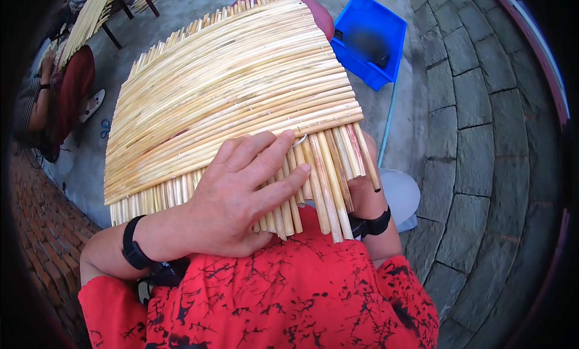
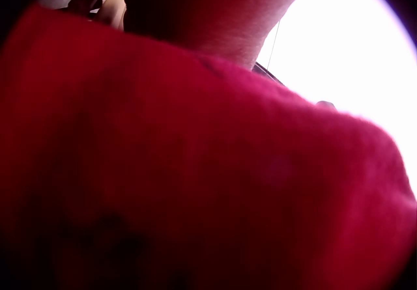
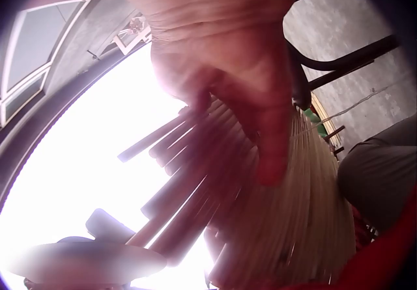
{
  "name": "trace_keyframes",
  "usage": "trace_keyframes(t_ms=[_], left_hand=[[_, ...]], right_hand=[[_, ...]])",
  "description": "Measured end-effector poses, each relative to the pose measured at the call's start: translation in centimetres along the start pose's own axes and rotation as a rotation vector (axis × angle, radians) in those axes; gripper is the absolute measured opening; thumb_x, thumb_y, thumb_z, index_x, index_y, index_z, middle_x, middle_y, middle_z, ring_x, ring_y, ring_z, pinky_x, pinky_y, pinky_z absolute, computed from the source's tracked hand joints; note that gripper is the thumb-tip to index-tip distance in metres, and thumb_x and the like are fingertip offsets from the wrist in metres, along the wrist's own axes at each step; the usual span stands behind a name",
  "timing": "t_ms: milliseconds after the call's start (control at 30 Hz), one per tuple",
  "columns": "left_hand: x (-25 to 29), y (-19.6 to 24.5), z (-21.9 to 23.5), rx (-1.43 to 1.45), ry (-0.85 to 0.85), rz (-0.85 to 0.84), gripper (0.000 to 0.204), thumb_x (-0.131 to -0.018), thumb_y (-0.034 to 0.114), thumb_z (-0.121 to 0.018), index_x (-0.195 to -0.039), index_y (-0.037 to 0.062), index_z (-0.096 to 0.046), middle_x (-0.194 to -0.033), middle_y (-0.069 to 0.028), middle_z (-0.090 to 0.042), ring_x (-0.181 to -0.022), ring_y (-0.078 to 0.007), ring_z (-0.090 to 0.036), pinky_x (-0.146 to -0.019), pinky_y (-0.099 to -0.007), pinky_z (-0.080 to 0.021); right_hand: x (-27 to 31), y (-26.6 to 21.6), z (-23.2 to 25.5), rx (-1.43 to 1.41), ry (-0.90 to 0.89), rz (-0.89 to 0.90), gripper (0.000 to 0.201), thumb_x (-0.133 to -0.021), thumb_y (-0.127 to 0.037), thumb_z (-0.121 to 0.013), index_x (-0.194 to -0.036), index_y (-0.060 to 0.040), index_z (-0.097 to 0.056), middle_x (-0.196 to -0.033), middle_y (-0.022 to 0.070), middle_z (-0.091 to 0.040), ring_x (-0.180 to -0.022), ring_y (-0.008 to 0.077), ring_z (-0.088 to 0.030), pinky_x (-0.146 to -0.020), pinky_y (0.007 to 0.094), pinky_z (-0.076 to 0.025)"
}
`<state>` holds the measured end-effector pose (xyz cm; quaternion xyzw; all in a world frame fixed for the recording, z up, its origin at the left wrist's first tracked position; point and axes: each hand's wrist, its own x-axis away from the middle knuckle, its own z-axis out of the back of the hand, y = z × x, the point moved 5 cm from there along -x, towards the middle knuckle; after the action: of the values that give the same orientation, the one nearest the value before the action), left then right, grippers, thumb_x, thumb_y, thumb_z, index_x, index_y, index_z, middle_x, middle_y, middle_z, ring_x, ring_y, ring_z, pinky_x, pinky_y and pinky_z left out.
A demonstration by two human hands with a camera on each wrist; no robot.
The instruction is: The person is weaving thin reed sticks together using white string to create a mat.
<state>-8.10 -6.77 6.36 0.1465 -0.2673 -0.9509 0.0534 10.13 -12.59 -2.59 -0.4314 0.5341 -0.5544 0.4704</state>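
A mat of pale reeds [image 1: 229, 84] spreads across the lap in the head view, loose stalk ends [image 1: 329, 186] jutting below its near edge. My left hand [image 1: 241, 192] lies palm down on that edge, fingers apart, with a fingertip and thumb beside a thin pale curved piece [image 1: 300, 140], thread or needle, I cannot tell which. Under the right corner is my right hand [image 1: 363, 198], mostly hidden. From below, the right wrist view has the right hand [image 3: 228, 62] against the reeds [image 3: 287, 218], one finger extended and others bent; any grip is unclear. Red cloth [image 2: 195, 160] fills most of the left wrist view.
A blue crate [image 1: 389, 35] with a dark object inside stands beyond the mat's far right corner. Another person [image 1: 69, 96] sits at left near more reeds. Blue scissors [image 1: 105, 128] lie on the floor. A translucent white object [image 1: 401, 195] is beside my right wrist.
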Motion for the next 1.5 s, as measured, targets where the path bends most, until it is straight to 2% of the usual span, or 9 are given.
trace_keyframes(t_ms=[67, 167, 233, 433, 500, 900, 1100, 1267, 1500], left_hand=[[-0.1, 0.0, 0.1, -0.007, 0.003, 0.017, 0.078, -0.042, 0.018, -0.071, -0.117, 0.0063, -0.052, -0.131, -0.0238, -0.037, -0.109, -0.0373, -0.043, -0.087, -0.0435, -0.036], [0.1, 0.0, 0.0, -0.012, 0.0, 0.025, 0.078, -0.043, 0.018, -0.071, -0.117, 0.0061, -0.052, -0.131, -0.0238, -0.037, -0.109, -0.0374, -0.043, -0.087, -0.0433, -0.037], [0.1, -0.1, -0.1, -0.005, 0.005, 0.021, 0.078, -0.043, 0.018, -0.071, -0.117, 0.0062, -0.053, -0.131, -0.0237, -0.037, -0.109, -0.0374, -0.043, -0.088, -0.0434, -0.036], [0.1, -0.2, -0.2, 0.002, -0.004, 0.02, 0.078, -0.044, 0.018, -0.071, -0.119, 0.0077, -0.052, -0.132, -0.0234, -0.036, -0.11, -0.0371, -0.042, -0.089, -0.044, -0.035], [0.2, -0.3, -0.3, 0.007, -0.006, 0.016, 0.078, -0.044, 0.018, -0.071, -0.119, 0.0082, -0.052, -0.132, -0.0233, -0.036, -0.111, -0.037, -0.042, -0.09, -0.0441, -0.035], [-0.6, -1.2, 0.9, -0.052, -0.08, -0.109, 0.085, -0.04, 0.013, -0.071, -0.122, 0.0088, -0.049, -0.133, -0.0225, -0.035, -0.112, -0.0378, -0.041, -0.091, -0.0453, -0.036], [-2.9, -5.0, -1.5, -0.098, -0.153, -0.253, 0.085, -0.044, 0.004, -0.067, -0.126, 0.0095, -0.045, -0.134, -0.019, -0.034, -0.118, -0.0365, -0.037, -0.095, -0.0454, -0.034], [-0.8, -9.5, -3.7, -0.113, -0.101, -0.146, 0.079, -0.049, -0.008, -0.055, -0.122, 0.0196, -0.052, -0.137, -0.0201, -0.031, -0.127, -0.0387, -0.029, -0.101, -0.0456, -0.029], [0.5, -10.7, -5.2, -0.133, -0.095, -0.099, 0.075, -0.052, -0.008, -0.053, -0.122, 0.0185, -0.053, -0.136, -0.0197, -0.033, -0.127, -0.038, -0.03, -0.103, -0.0476, -0.026]], right_hand=[[-1.1, 0.9, -0.9, -0.717, 0.097, -0.265, 0.064, -0.09, -0.049, -0.035, -0.121, 0.0068, -0.041, -0.116, 0.0174, -0.053, -0.103, 0.0255, -0.055, -0.089, 0.0353, -0.045], [-1.3, -0.4, -1.8, -1.038, -0.087, -0.184, 0.071, -0.089, -0.052, -0.032, -0.124, 0.0093, -0.036, -0.119, 0.0219, -0.049, -0.108, 0.0281, -0.052, -0.093, 0.0391, -0.042], [-1.0, -0.7, -2.0, -0.948, -0.067, -0.183, 0.081, -0.083, -0.064, -0.033, -0.129, 0.0021, -0.035, -0.122, 0.0206, -0.048, -0.108, 0.0278, -0.052, -0.093, 0.0389, -0.043], [-1.1, -2.9, -1.8, -0.789, 0.0, -0.21, 0.067, -0.085, -0.042, -0.049, -0.127, 0.0079, -0.034, -0.121, 0.0232, -0.047, -0.11, 0.0279, -0.051, -0.094, 0.0367, -0.041], [-2.1, -3.5, -1.7, -0.608, -0.139, -0.268, 0.06, -0.08, -0.029, -0.054, -0.124, 0.0077, -0.038, -0.117, 0.0206, -0.051, -0.106, 0.0254, -0.054, -0.091, 0.034, -0.043], [-2.1, -3.1, -1.1, -0.6, -0.018, -0.145, 0.053, -0.072, -0.015, -0.053, -0.118, 0.0099, -0.044, -0.111, 0.0196, -0.056, -0.099, 0.0252, -0.057, -0.087, 0.0325, -0.045], [-2.4, 1.7, 0.4, -0.81, 0.138, -0.144, 0.051, -0.075, -0.011, -0.051, -0.12, 0.01, -0.042, -0.114, 0.0211, -0.054, -0.103, 0.0274, -0.056, -0.091, 0.0354, -0.044], [-2.7, 5.4, -1.9, -0.844, 0.14, -0.231, 0.045, -0.084, -0.009, -0.051, -0.124, 0.0058, -0.04, -0.119, 0.0177, -0.051, -0.107, 0.0262, -0.053, -0.093, 0.037, -0.043], [-3.1, 8.5, -3.6, -0.867, 0.277, -0.298, 0.046, -0.085, -0.014, -0.055, -0.124, 0.0028, -0.04, -0.117, 0.0154, -0.052, -0.104, 0.0233, -0.055, -0.089, 0.0354, -0.046]])
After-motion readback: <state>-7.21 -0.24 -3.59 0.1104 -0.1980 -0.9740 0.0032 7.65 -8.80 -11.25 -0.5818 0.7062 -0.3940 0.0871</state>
